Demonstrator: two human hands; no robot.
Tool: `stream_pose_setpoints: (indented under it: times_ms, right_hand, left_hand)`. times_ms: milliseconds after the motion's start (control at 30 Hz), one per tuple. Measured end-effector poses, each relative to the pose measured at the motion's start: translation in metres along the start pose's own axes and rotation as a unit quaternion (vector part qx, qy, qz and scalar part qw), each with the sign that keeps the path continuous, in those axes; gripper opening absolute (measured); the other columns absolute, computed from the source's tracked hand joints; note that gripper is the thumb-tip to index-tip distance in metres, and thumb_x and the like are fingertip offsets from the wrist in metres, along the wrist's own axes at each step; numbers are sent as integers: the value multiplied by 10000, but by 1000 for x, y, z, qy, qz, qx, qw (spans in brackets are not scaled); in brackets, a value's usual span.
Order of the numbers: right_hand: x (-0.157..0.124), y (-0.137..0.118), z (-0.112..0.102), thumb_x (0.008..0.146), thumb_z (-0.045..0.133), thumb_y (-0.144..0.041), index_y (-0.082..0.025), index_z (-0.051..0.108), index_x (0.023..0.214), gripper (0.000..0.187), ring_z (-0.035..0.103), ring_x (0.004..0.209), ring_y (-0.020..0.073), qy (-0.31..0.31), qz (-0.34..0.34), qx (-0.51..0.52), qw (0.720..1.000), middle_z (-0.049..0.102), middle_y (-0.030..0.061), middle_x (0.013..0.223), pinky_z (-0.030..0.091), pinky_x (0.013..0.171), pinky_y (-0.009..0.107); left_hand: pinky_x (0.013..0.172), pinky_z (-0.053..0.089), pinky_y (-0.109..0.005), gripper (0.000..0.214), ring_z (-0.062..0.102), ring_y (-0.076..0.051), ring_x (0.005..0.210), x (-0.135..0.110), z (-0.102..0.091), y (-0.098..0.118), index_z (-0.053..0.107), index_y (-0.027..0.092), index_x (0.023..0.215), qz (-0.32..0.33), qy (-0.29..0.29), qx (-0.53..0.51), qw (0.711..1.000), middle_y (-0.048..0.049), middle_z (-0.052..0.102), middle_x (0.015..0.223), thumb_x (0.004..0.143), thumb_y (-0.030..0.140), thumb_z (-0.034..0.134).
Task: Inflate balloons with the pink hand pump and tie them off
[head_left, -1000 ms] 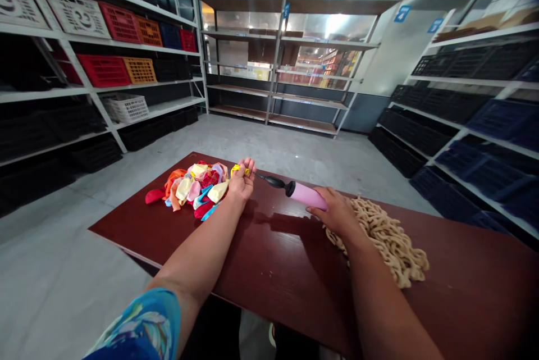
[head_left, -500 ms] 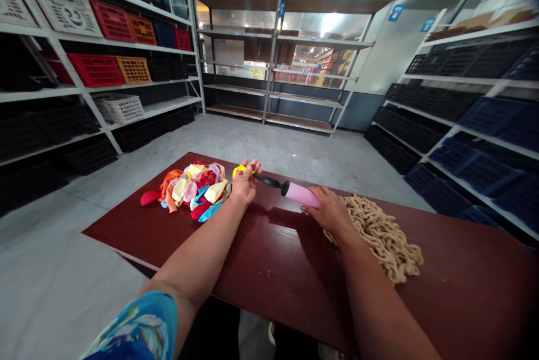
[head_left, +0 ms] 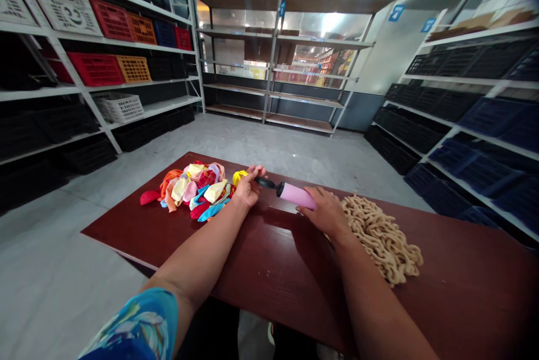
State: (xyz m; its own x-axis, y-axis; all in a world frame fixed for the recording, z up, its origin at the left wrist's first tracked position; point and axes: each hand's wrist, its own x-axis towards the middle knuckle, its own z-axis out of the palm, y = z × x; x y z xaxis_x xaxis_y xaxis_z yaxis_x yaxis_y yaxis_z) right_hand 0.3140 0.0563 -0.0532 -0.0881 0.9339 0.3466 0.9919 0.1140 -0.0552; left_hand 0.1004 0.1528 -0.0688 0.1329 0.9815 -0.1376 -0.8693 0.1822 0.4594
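My right hand (head_left: pixel 326 211) is wrapped round the pink barrel of a balloon hand pump (head_left: pixel 297 195), held tilted above the table. The pump's black end points left and meets my left hand (head_left: pixel 249 187). Fingers of that hand are closed around the black tip and a yellow balloon (head_left: pixel 240 177), which sticks out past them on the left. Whether the balloon's neck sits on the tip is hidden by the fingers. Just left of my left hand lies a heap of uninflated balloons (head_left: pixel 197 188) in many colours. Beside my right hand is a pile of tan rope-like strands (head_left: pixel 381 236).
The dark red table (head_left: pixel 252 270) bears both piles. Shelves with red, orange and white crates (head_left: pixel 112 71) line the left side. A metal rack (head_left: pixel 273 57) stands at the back, and black and blue crates (head_left: pixel 446 124) fill shelves at right.
My right hand and the pump have moved slightly left, and my left hand a little right, so less of the black part shows between them. The yellow balloon looks slightly fuller and lower.
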Motion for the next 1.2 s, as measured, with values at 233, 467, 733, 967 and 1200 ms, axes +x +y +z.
stream_pose_setpoints:
  times_ms: [233,467,733,967,1200]
  right_hand:
    - [0,-2,1,753,591,-449,-219,492,1226,535,510,1020,260,0,-12,5,1000,564,92,1141,342,847,381]
    - [0,-12,5,750,604,-451,-200,495,1215,540,508,1022,260,-10,-33,10,999,564,103,1138,347,851,374]
    - [2,-15,9,746,604,-489,-203,383,1324,681,497,1077,272,-15,-53,22,998,535,122,1208,352,877,372]
    - [8,-13,13,737,611,-343,-201,512,1054,360,576,876,227,-40,30,-10,999,624,71,981,372,701,306]
    - [6,12,11,705,610,-264,-210,508,924,247,554,836,214,-33,53,-43,997,617,49,929,339,656,294]
  left_hand:
    - [753,497,-354,149,636,-160,783,-3,-2,10,598,165,834,-64,-33,-25,997,-29,658,840,751,280,646]
    - [657,492,-330,495,552,-140,595,-5,7,-2,332,177,527,-41,-9,-3,999,3,478,546,775,562,520]
    - [571,451,-301,519,434,-115,471,-12,22,2,285,190,516,19,-8,4,1000,25,342,462,821,591,409]
    - [529,415,-284,497,411,-112,452,-16,32,12,278,194,525,80,-29,27,996,28,325,471,838,546,436]
    - [499,402,-264,479,402,-104,435,-8,26,44,284,199,545,124,17,4,992,40,312,463,839,546,433]
